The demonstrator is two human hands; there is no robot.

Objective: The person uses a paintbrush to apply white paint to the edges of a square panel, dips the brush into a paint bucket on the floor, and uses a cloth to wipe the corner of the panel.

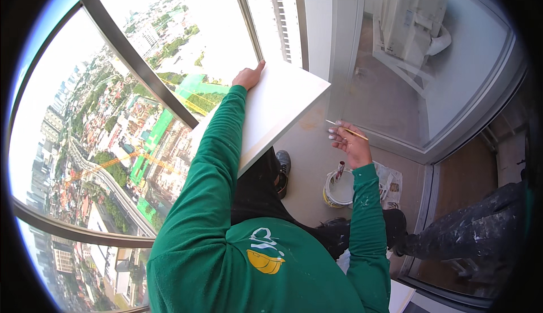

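A white flat board (285, 101) leans across my lap, tilted, with one edge toward the window. My left hand (249, 77) grips its far left edge, thumb laid along the top and the other fingers partly hidden. To the right of the board, my right hand (352, 145) pinches a thin paintbrush (358, 135). The brush has a light wooden handle, and its pale tip points left toward the board without touching it. White paint smudges mark the fingers of this hand.
Below my right hand stands a white bucket (328, 196) with a dark-stained handle sticking out, beside newspaper (392, 195). Tall windows with metal frames (133, 55) line the left. A glass door (384, 101) stands right. Another person's paint-spattered trouser leg (469, 222) is at lower right.
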